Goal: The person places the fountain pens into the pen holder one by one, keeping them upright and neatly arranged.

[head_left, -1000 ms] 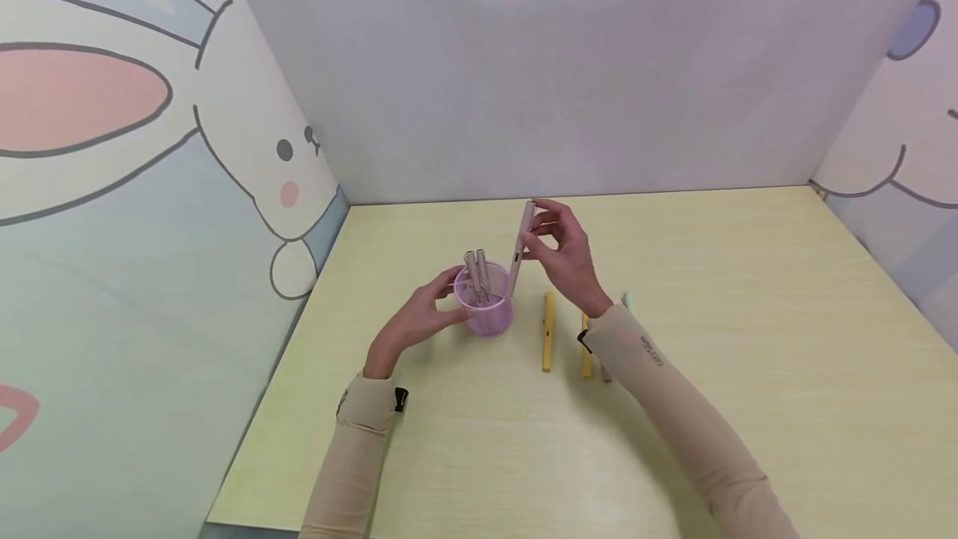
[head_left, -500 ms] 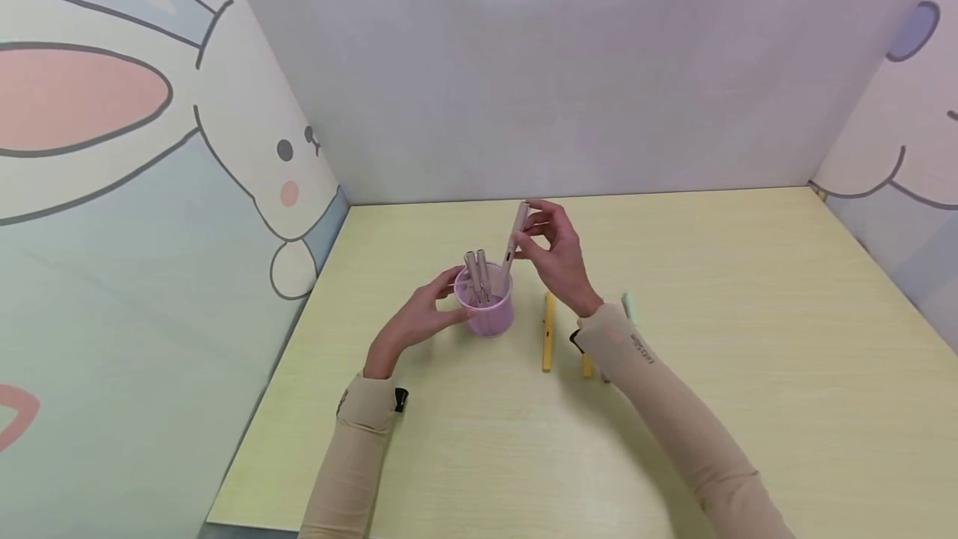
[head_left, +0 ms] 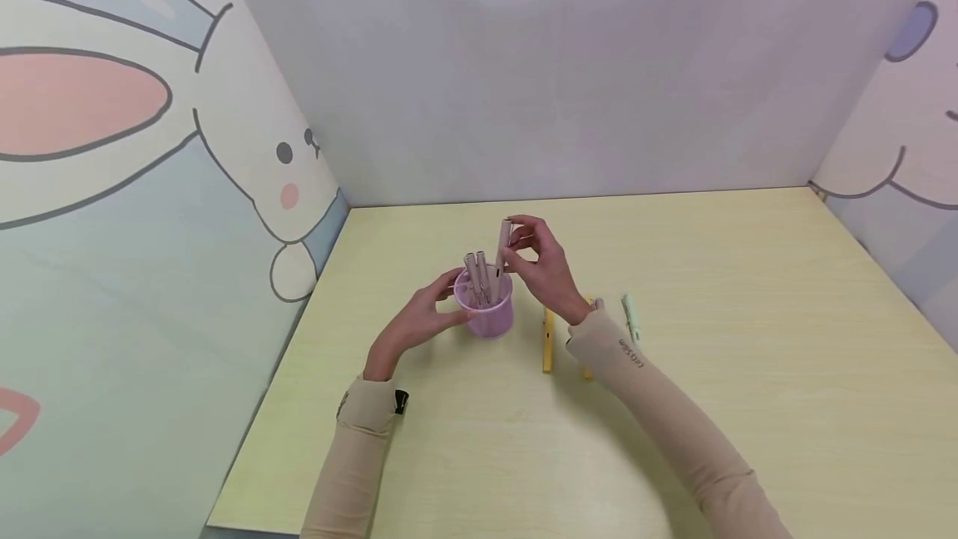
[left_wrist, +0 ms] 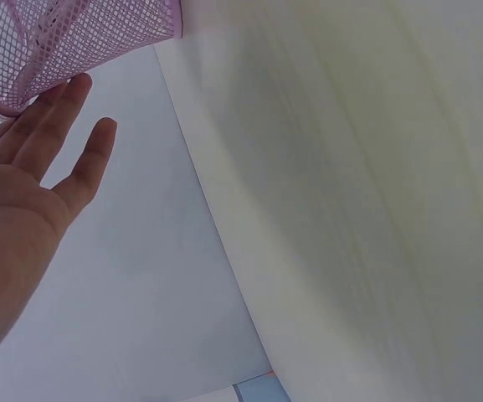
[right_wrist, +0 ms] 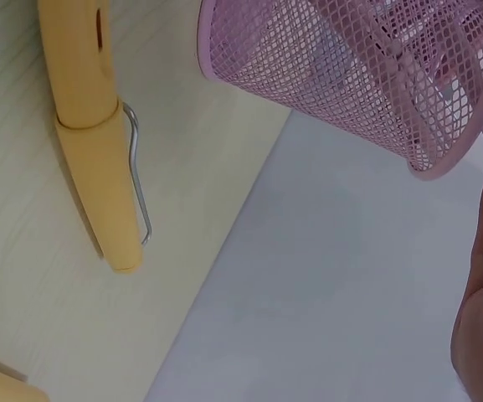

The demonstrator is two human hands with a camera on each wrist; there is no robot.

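Note:
A pink mesh pen cup [head_left: 490, 324] stands on the table, with two greyish-pink pens [head_left: 472, 269] leaning inside. My left hand [head_left: 421, 321] holds the cup from its left side, thumb in front and fingers behind; the left wrist view shows those fingers [left_wrist: 53, 126] against the mesh. Between thumb and fingertips, my right hand [head_left: 546, 274] pinches another greyish-pink pen [head_left: 504, 238] nearly upright, its lower part inside the cup. In the right wrist view that hand is partly cut off at the edge, beside the cup rim [right_wrist: 467, 159].
A yellow pen [head_left: 548, 348] with a metal clip lies right of the cup. A second yellow pen [head_left: 587, 373] and a greyish pen [head_left: 598, 304] are partly covered by the right arm. A light green pen [head_left: 631, 316] lies farther right. A pale wall [head_left: 554, 73] rises behind the table.
My right hand has moved left and slightly down, bringing the pen from beside the cup rim into the cup. The left hand and the cup stay in place.

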